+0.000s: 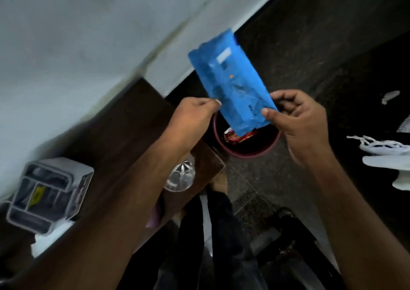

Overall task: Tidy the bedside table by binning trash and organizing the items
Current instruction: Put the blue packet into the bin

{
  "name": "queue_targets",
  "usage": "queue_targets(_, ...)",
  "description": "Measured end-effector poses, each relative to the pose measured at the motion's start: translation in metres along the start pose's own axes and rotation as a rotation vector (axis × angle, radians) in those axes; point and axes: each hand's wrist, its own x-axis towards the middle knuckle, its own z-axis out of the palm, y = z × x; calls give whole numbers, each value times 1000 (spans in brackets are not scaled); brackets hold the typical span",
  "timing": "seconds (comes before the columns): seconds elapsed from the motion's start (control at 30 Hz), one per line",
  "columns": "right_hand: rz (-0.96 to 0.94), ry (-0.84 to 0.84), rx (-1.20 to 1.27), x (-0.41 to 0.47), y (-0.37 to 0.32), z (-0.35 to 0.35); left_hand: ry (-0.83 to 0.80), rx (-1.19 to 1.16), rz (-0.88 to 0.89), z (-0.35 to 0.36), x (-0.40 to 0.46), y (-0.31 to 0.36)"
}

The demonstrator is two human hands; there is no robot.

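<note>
Blue wrapper (230,85), flat and crinkled, held up in the air between both hands, directly above the bin (246,152). Pinched at its left edge by the left hand (195,112), thumb and fingertips closed on the plastic. Pinched at its lower right corner by the right hand (297,121), thumb on the near face, other fingers curled behind. Tilted, upper end leaning away toward the wall (88,34), lower end hanging over the bin's opening.

Round with a pinkish rim, standing on the dark speckled floor (310,57) just beside the corner of the brown table (124,121). Inside, a red wrapper (239,137) showing just below the blue one.

On the table, a clear glass (180,176) near the corner, partly hidden by the left forearm. Farther left, a grey divided organizer box (48,194) with something yellow in one compartment. White shoes (386,150) on the floor at the right edge, well apart from the bin.
</note>
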Motion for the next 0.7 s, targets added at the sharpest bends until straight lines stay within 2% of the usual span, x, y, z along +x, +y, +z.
queue_targets(0.13, 89, 174, 33, -14, 33, -43, -79, 52, -10, 60, 8, 3)
queue_targets(0.33, 293, 411, -82, -25, 92, -69, -155, 233, -137, 126, 4, -15)
queue_targets(0.5, 426, 523, -206, 3, 141, -50, -117, 263, -186, 135, 8, -38)
queue_targets(0.63, 567, 661, -94, 31, 173, -29, -56, 226, -168, 131, 10, -60)
queue_targets(0.7, 557, 687, -313, 35, 183, -19, -14, 181, -184, 130, 7, -69)
